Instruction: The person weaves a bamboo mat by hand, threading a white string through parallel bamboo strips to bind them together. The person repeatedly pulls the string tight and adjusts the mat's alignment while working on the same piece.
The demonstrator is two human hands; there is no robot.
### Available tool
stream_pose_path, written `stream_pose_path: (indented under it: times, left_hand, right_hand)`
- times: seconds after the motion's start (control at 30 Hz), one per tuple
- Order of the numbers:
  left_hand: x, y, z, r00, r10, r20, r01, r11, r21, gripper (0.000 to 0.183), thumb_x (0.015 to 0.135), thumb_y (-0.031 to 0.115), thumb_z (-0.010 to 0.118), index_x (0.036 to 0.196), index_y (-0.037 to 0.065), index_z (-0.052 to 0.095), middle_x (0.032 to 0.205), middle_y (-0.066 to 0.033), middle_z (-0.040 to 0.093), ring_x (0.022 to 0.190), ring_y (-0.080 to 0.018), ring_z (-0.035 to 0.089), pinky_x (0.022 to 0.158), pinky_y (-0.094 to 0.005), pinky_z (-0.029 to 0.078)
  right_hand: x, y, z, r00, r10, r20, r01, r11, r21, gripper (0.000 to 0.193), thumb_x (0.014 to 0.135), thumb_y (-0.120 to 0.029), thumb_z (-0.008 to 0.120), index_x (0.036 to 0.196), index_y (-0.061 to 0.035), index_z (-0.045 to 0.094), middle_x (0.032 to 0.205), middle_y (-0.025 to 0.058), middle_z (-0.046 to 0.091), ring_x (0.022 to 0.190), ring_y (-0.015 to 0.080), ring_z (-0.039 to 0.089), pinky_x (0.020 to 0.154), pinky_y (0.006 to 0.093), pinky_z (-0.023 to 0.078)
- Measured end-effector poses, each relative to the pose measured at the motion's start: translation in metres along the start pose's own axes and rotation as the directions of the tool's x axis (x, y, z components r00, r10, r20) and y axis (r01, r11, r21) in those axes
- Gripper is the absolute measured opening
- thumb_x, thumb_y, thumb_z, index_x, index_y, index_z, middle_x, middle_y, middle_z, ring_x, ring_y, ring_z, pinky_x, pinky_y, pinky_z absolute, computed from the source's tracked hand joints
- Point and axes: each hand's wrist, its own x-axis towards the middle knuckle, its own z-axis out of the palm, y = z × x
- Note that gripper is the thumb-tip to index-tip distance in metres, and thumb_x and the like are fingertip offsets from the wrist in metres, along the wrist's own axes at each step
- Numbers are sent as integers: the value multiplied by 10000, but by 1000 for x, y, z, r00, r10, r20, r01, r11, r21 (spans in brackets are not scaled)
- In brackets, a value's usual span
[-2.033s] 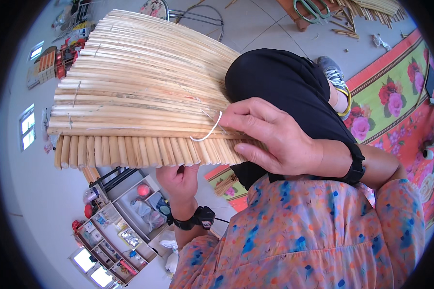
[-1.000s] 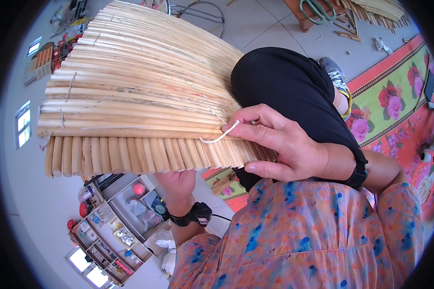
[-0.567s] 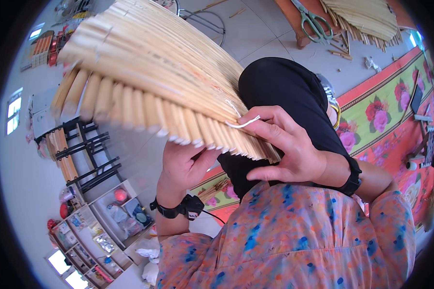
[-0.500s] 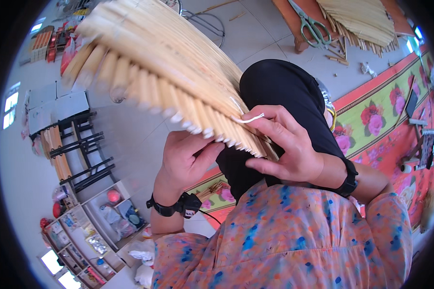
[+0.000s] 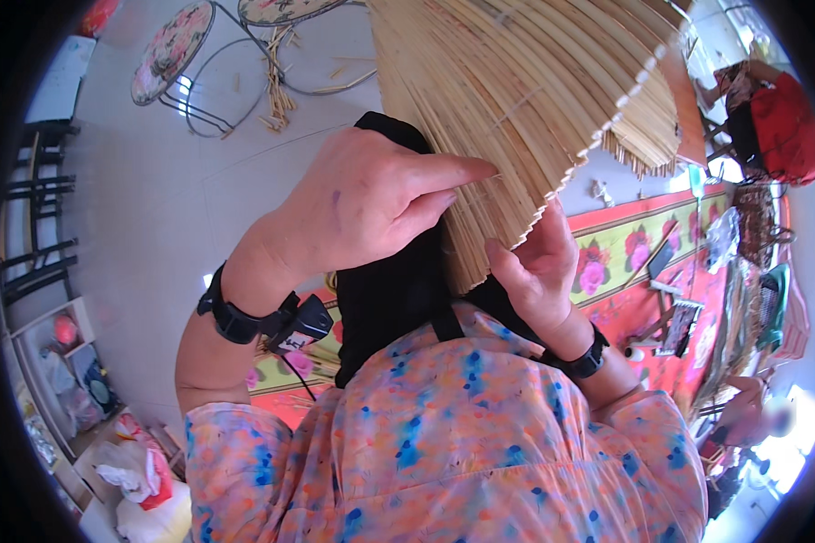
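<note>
A fan-shaped panel of pale dry stalks (image 5: pixel 516 100), bound side by side, rises from my lap and spreads toward the far right. White cord stitching shows along its scalloped right edge. My right hand (image 5: pixel 545 271) grips that edge near the narrow lower end, thumb in front and fingers partly behind. Over the panel's left side lies my left hand (image 5: pixel 362 195), its index finger stretched across the stalks and its thumb bent below. The other left fingers are curled and partly hidden. A thin thread end shows by the left index fingertip.
Round flowered stools (image 5: pixel 177 52) stand at the far left, with loose stalk pieces (image 5: pixel 281 95) on the tiled floor. Another stalk panel (image 5: pixel 647 127) lies at the right by a wooden table. A flowered red and green mat (image 5: pixel 638 249) covers the floor right. Shelves (image 5: pixel 59 362) line the left.
The panel has turned: its broad end swung from the far left to the far right, and its flat face now shows. My left hand moved up from beneath the stalk ends onto the panel's left side.
</note>
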Motion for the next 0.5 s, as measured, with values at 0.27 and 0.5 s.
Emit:
stream_pose_path:
  times: [0.27,0.5]
  left_hand:
    - [3,-4,-8,998,58,8,-58,997,-58,387,802,1,695,1161,141,721,651,-110,632,525,-292,580,492,-362,429]
    - [5,-11,-6,997,80,21,-78,992,-103,389,814,2,690,1176,143,709,657,-126,630,557,-315,604,516,-384,454]
  right_hand:
    - [-9,-3,-4,985,168,-25,-167,985,39,681,749,131,644,1394,28,450,1337,133,425,1276,265,431,1088,385,359]
    - [-5,-3,-5,991,133,-3,-132,990,40,681,756,119,649,1401,-8,471,1332,128,443,1285,278,421,1105,406,331]
